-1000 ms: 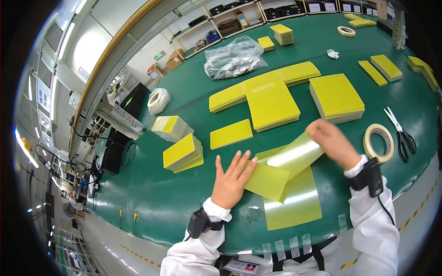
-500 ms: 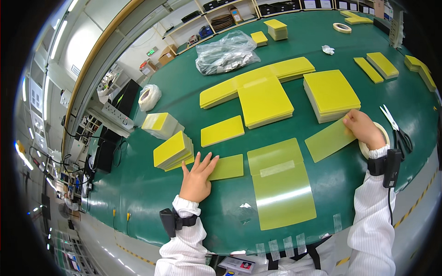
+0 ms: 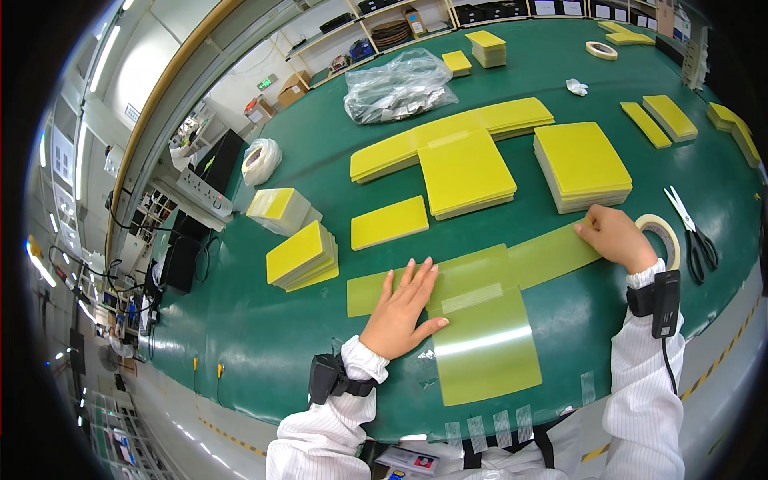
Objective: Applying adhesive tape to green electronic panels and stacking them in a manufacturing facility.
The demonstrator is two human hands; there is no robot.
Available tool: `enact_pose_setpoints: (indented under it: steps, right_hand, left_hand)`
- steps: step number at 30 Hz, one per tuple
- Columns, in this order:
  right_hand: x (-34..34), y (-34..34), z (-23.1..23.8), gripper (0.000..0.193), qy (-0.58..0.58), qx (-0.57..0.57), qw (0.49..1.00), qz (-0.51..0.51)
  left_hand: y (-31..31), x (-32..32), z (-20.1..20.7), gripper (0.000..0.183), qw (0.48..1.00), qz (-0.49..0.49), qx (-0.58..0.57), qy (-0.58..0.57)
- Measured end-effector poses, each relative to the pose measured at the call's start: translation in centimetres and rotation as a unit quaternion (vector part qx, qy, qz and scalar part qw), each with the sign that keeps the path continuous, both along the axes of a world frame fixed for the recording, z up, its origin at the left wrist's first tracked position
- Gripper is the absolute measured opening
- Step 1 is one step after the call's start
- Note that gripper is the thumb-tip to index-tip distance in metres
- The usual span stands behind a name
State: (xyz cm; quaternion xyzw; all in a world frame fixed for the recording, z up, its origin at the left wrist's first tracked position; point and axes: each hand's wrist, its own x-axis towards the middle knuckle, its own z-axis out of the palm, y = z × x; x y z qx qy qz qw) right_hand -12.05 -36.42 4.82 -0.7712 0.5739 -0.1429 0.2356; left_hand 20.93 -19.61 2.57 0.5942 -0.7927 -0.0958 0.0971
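A translucent yellow-green sheet (image 3: pixel 490 376) lies flat before me, with a clear tape strip (image 3: pixel 472 298) across its upper part. My left hand (image 3: pixel 400 310) rests flat with fingers apart, over the seam between that sheet and a small oblong sheet (image 3: pixel 364 294) on its left. Between thumb and fingers, my right hand (image 3: pixel 618 238) pinches the outer end of a second oblong sheet (image 3: pixel 554 254). The inner end of this oblong meets the middle sheet's upper right edge. Whether the edges overlap under my left hand is hidden.
Beyond lie a T-shaped yellow stack (image 3: pixel 464 172), a square stack (image 3: pixel 582 160), an oblong stack (image 3: pixel 390 224) and a smaller stack (image 3: pixel 300 254). Right of my right hand are a tape roll (image 3: pixel 670 240) and scissors (image 3: pixel 694 236). Tape strips (image 3: pixel 501 428) hang at the front edge.
My left hand has slid right, bringing the left oblong up against the middle sheet. My right hand has moved slightly left, and its oblong now meets the middle sheet's right side.
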Motion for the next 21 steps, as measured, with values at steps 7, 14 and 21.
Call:
enact_pose_setpoints:
  steps: [7, 14, 21]
  right_hand:
    - [1.6, 1.0, 0.4, 0.034, 0.06, 0.019, 0.998, 0.002]
    - [3.1, 1.6, -0.7, 0.048, -0.03, -0.156, 0.964, 0.214]
    - [5.5, 3.3, -1.9, 0.072, -0.049, -0.061, 0.941, 0.329]
  left_hand:
    - [0.1, 0.5, -0.7, 0.069, 1.0, -0.008, -0.004, -0.01]
    - [0.3, 0.6, -0.4, 0.069, 0.999, 0.033, -0.009, -0.027]
    - [0.9, 2.8, -0.9, 0.07, 0.997, 0.074, -0.013, 0.034]
